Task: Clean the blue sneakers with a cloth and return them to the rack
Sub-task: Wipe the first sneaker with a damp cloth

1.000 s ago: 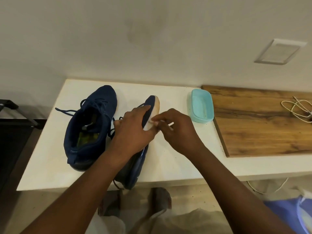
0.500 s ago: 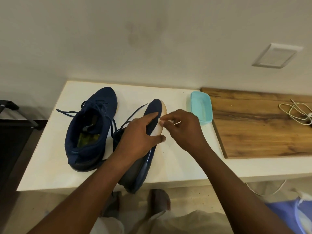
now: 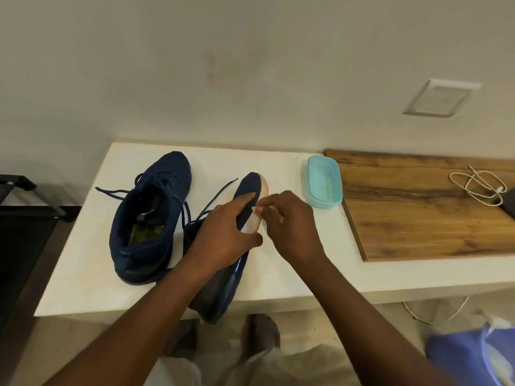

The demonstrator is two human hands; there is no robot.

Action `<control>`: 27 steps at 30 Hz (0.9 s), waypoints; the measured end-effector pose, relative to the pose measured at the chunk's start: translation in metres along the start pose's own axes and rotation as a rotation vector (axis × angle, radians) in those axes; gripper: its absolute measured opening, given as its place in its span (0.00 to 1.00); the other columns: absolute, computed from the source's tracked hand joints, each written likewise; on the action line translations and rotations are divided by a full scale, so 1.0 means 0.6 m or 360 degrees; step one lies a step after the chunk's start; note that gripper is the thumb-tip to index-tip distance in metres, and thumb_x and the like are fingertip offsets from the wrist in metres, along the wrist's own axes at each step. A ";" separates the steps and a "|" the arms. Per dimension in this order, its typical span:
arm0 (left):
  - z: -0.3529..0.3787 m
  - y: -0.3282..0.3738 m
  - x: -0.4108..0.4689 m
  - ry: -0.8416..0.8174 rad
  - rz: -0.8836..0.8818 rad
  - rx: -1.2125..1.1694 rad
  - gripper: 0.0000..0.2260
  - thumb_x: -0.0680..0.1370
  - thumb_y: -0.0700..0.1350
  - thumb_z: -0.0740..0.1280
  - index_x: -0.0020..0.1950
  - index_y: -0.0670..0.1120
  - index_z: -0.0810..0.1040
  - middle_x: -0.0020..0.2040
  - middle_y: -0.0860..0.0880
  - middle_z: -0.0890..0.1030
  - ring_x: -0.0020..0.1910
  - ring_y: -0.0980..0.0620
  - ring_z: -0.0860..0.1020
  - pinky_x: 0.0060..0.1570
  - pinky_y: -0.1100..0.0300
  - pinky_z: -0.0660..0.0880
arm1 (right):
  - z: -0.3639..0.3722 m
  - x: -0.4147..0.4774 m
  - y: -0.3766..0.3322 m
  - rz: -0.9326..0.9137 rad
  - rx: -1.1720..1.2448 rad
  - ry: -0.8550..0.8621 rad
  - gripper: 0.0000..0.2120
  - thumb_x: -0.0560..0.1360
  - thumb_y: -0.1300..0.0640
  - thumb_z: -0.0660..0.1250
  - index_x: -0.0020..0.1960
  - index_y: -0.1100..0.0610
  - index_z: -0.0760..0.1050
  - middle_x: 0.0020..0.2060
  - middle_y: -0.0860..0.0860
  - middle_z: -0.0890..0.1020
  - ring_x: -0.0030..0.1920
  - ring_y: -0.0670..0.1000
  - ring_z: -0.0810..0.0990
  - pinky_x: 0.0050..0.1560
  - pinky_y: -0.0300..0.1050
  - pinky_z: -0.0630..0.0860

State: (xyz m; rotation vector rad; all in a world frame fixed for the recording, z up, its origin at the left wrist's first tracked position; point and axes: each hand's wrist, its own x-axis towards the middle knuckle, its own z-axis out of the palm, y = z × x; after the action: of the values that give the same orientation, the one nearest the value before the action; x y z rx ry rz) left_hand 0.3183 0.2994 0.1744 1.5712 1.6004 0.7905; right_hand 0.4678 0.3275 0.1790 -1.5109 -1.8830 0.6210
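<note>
Two dark blue sneakers are on a white table. The left sneaker stands upright with its laces loose. The right sneaker is tipped on its side, its pale sole facing right and its heel past the table's front edge. My left hand grips this tilted sneaker at mid-length. My right hand presses a small white cloth against the sole's edge; most of the cloth is hidden under the fingers.
A light blue plastic tub sits just right of the hands. A wooden board covers the table's right part, with a white cable on it. A black stand is at the left; a blue bag lies on the floor.
Both hands and the tilted sneaker have shifted slightly to the right and away from me. The right hand keeps rubbing along the sole's edge. The left sneaker has not moved.
</note>
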 end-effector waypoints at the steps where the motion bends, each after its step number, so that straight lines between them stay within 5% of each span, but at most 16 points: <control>1: 0.000 0.001 -0.003 -0.0004 0.0002 0.0007 0.38 0.71 0.44 0.78 0.78 0.55 0.66 0.68 0.54 0.77 0.65 0.52 0.76 0.63 0.56 0.73 | 0.003 0.015 -0.003 0.0009 0.0002 0.0046 0.07 0.80 0.56 0.65 0.50 0.54 0.82 0.42 0.45 0.78 0.43 0.44 0.76 0.47 0.35 0.73; 4: -0.002 0.002 -0.015 -0.0033 -0.0013 0.0005 0.38 0.70 0.44 0.78 0.77 0.54 0.67 0.68 0.54 0.76 0.65 0.53 0.76 0.64 0.53 0.74 | 0.008 0.055 -0.006 0.0092 -0.0046 0.0080 0.08 0.80 0.52 0.63 0.49 0.52 0.80 0.44 0.47 0.79 0.43 0.44 0.76 0.48 0.39 0.74; 11: 0.001 -0.020 -0.030 -0.0021 -0.0039 -0.0029 0.39 0.68 0.46 0.78 0.76 0.58 0.66 0.66 0.56 0.75 0.63 0.56 0.74 0.58 0.61 0.73 | -0.007 -0.033 -0.032 0.0091 -0.0011 -0.0130 0.08 0.80 0.56 0.62 0.47 0.48 0.79 0.44 0.47 0.79 0.42 0.42 0.76 0.45 0.32 0.71; 15: 0.006 -0.013 -0.023 0.0030 -0.0023 0.0102 0.39 0.73 0.55 0.75 0.80 0.60 0.59 0.71 0.53 0.72 0.71 0.50 0.67 0.68 0.47 0.70 | -0.004 -0.045 -0.038 0.0064 -0.0005 -0.0139 0.07 0.80 0.56 0.63 0.49 0.53 0.81 0.45 0.47 0.80 0.42 0.42 0.77 0.45 0.34 0.74; 18: 0.009 -0.012 -0.020 0.0097 0.0007 0.0258 0.38 0.73 0.60 0.73 0.79 0.62 0.59 0.69 0.52 0.74 0.69 0.47 0.69 0.65 0.43 0.72 | 0.003 0.005 -0.025 0.0043 -0.0027 0.0036 0.08 0.80 0.55 0.63 0.47 0.53 0.80 0.41 0.48 0.80 0.42 0.46 0.78 0.45 0.43 0.77; 24: 0.004 -0.011 -0.007 0.0098 -0.0044 0.0405 0.37 0.72 0.58 0.73 0.78 0.63 0.60 0.68 0.55 0.72 0.68 0.49 0.69 0.65 0.45 0.63 | -0.001 0.050 -0.001 0.0161 0.0097 0.0071 0.04 0.78 0.54 0.67 0.45 0.48 0.79 0.40 0.41 0.81 0.42 0.39 0.78 0.41 0.23 0.69; 27: 0.004 -0.010 -0.004 0.0114 -0.0064 0.0409 0.36 0.71 0.58 0.73 0.76 0.64 0.62 0.65 0.55 0.73 0.65 0.51 0.70 0.64 0.46 0.62 | -0.024 0.049 -0.005 0.0517 0.0545 0.0018 0.05 0.77 0.53 0.69 0.43 0.45 0.79 0.40 0.40 0.82 0.44 0.42 0.80 0.41 0.28 0.75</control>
State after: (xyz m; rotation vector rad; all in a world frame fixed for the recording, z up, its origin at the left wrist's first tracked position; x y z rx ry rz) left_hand 0.3171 0.2967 0.1686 1.6988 1.8391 0.6457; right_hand 0.4721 0.3548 0.1963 -1.5909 -1.4394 1.0218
